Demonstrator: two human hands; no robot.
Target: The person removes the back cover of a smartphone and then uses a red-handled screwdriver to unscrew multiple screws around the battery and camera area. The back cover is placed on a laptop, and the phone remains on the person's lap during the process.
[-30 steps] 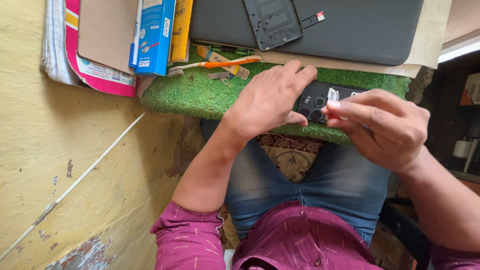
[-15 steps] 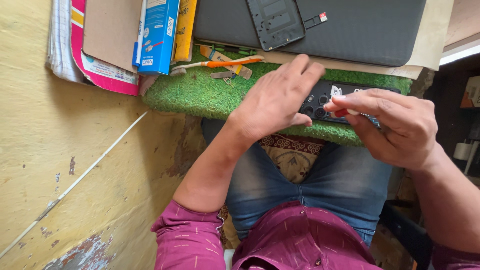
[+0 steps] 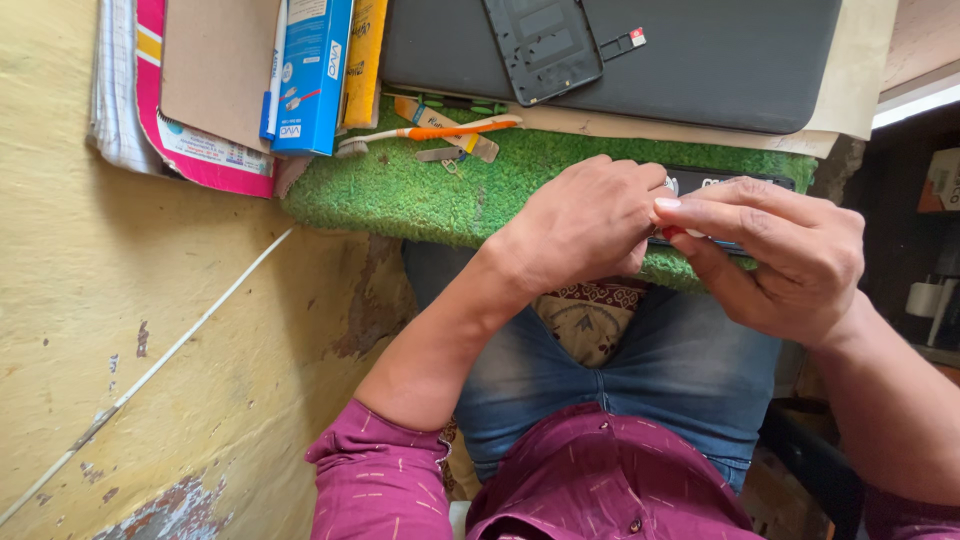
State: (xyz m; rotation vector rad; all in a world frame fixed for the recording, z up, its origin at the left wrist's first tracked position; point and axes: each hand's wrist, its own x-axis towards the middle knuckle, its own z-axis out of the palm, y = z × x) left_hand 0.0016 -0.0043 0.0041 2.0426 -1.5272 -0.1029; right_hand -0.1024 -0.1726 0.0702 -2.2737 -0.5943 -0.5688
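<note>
The dark phone lies flat on the near edge of the green turf mat, at about two o'clock in the view, mostly hidden by both hands. The left hand rests on it, palm down and fingers curled, likely to steady it. The right hand pinches something small and red against the phone with thumb and forefinger, a narrow fingertip grip; what it is cannot be made out. Working at the mat's edge over the lap probably keeps the hands close to the body, and the soft turf should keep small parts from rolling.

At eleven o'clock from the phone, an orange-handled brush lies on the mat. At twelve o'clock a black back cover sits on a grey laptop. At ten o'clock, a tall blue box with white lettering stands between a yellow packet and a brown card over a pink-edged booklet.
</note>
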